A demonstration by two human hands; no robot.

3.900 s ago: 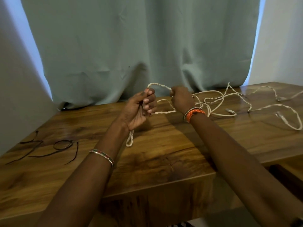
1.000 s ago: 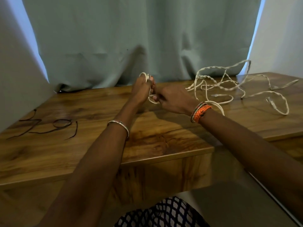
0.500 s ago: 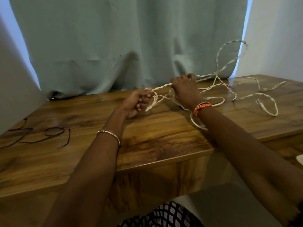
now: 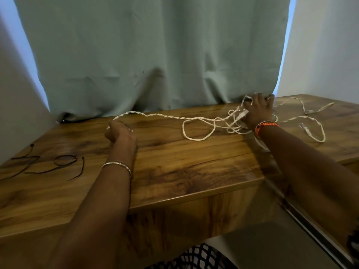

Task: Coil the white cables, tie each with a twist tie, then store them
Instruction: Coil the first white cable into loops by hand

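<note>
Two hands stretch white cables across a wooden table.

At the far left, dark ties [image 4: 48, 165] lie loose on the table [image 4: 184, 171]. The left hand [image 4: 119, 133], a bracelet [image 4: 117, 165] on its wrist, has its fingers curled round one end of the cables [image 4: 171, 117], whose twisted strand runs rightward above the table to a loose tangle. The right hand [image 4: 258, 111], with an orange band [image 4: 265, 126] at the wrist, grips that tangle near the back edge, fingers hooked through the loops. More cable trails on the table to the right. A curtain [image 4: 155, 55] hangs behind.
</note>
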